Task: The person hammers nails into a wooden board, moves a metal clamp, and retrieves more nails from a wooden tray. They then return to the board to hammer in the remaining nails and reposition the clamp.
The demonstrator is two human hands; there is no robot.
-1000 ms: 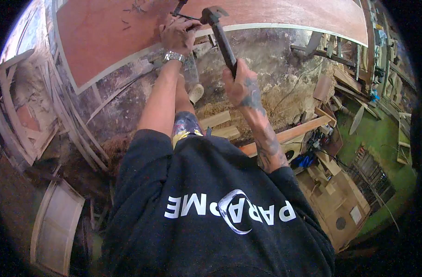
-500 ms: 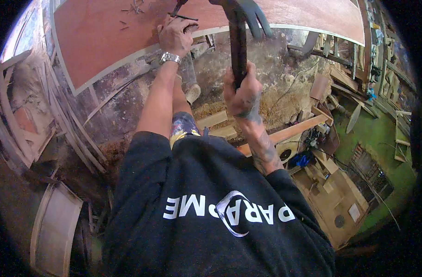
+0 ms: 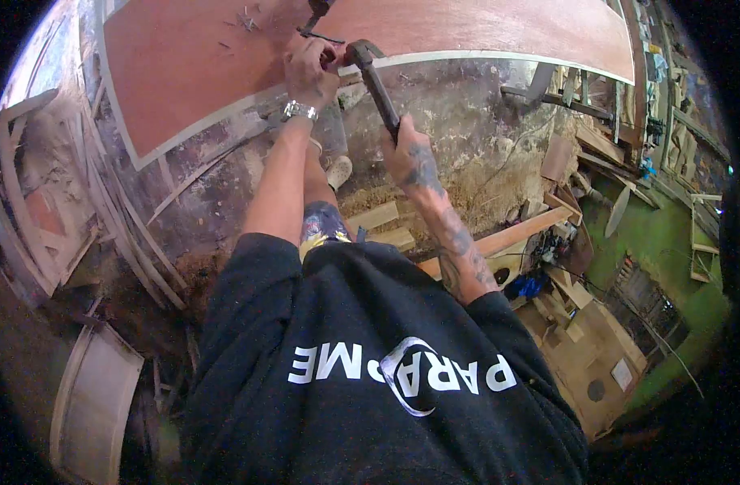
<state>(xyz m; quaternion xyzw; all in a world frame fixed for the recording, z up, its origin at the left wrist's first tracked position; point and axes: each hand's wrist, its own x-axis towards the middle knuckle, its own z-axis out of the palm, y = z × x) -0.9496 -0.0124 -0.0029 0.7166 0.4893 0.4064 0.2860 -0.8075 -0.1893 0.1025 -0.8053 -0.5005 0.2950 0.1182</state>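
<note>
- Right hand (image 3: 409,153) is wrapped round the hammer (image 3: 378,85), whose head sits just beside the left hand (image 3: 309,77).
- Left hand curls at the near edge of the red panel (image 3: 172,89); whether its fingers pinch a nail, I cannot tell.
- Panel lies flat in front of the person, pale strip along its edge; a dark clamp (image 3: 319,8) stands just beyond the left hand.
- For clean hammering, short taps seem best, with the face meeting the work squarely.
- Left fingertips ought to stay low and clear of the head; with the two so near, a glancing blow could catch a knuckle.
- Clamp bar looks close enough to foul a wide swing, so a tight arc would be safer.
- Loose nails (image 3: 245,18) lie straight on the panel, well apart from the hammer; I make out no tin or cup for them.
- Lower left, a shallow framed piece (image 3: 103,396) resembles a tray; I cannot be sure it is one.
- Lower right, wood offcuts rest on a brown board (image 3: 576,400).
</note>
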